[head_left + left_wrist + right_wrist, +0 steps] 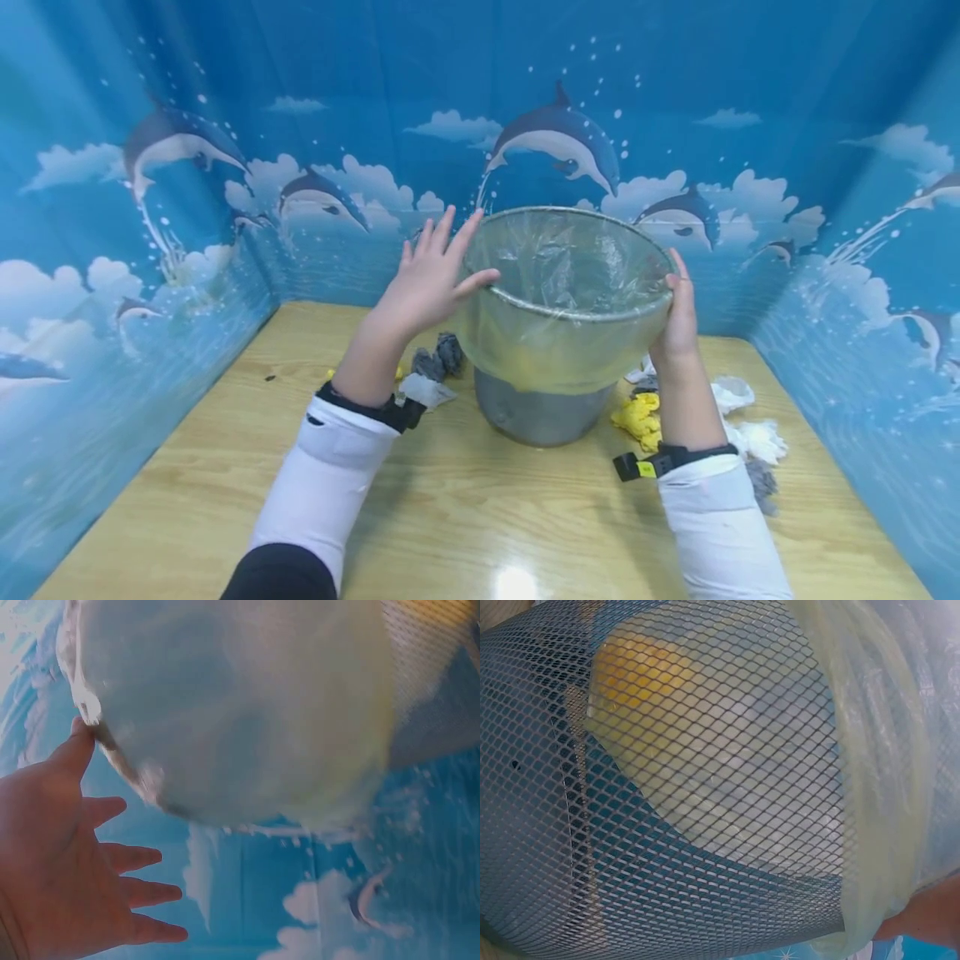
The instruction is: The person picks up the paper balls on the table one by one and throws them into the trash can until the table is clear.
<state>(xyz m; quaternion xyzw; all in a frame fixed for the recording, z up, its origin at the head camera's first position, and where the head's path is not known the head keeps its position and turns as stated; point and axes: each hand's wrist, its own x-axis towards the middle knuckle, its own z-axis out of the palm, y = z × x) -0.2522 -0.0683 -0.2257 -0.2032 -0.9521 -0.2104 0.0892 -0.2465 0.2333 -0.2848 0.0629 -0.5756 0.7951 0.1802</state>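
Note:
A grey mesh wastebasket [543, 417] stands in the middle of the table, lined with a translucent yellow trash bag [540, 350]. The bag is folded over the rim and hangs down outside; inside the mesh its bottom shows in the right wrist view. My left hand [426, 287] is at the rim's left side with fingers spread and straight, and its thumb touches the rim in the left wrist view. On the right side my right hand [678, 321] holds the bag-covered rim, thumb at the edge. Part of that hand is hidden behind the bag in the right wrist view.
Crumpled yellow plastic [640, 419], white plastic [761, 440] and a grey crumpled piece [762, 485] lie right of the wastebasket. More grey pieces [448, 353] and a white one [425, 389] lie on the left. A blue dolphin-print curtain [360, 100] surrounds the wooden table [450, 533].

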